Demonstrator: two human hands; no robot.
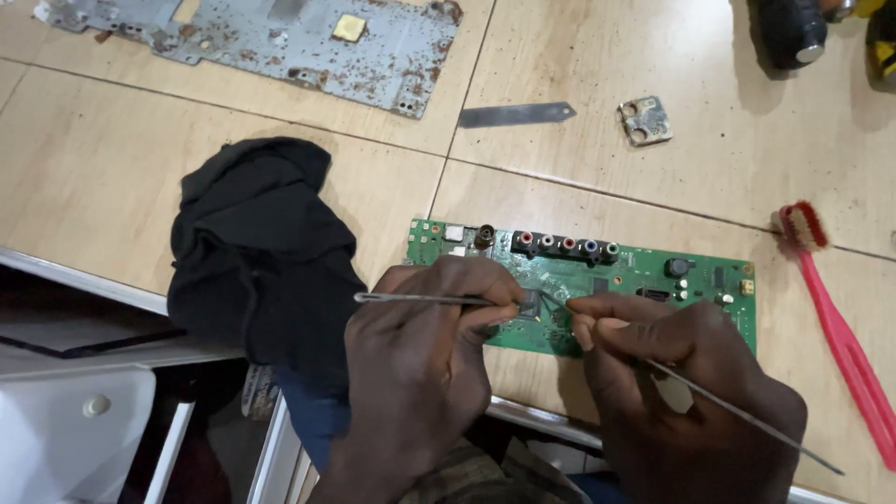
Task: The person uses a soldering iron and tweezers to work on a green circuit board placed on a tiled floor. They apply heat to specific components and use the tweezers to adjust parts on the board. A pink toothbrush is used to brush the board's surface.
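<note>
on tan table (pixel 653 177): green board (pixel 644 280), front edge. left hand (pixel 420 355) pinching tweezers (pixel 420 299); right hand (pixel 681 383) gripping thin probe (pixel 737 415); both tips at square chip (pixel 530 303). black cloth (pixel 257 252) left, red brush (pixel 840 327) right.

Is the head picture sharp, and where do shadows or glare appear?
Head view: mostly sharp, evenly lit; the circuit board is readable; soft shadow beside the black cloth; slight glare on the tweezers in the left hand; upper right corner dark.

Rust-pitted metal plate (pixel 271 42); matt black cloth (pixel 257 252)
</note>
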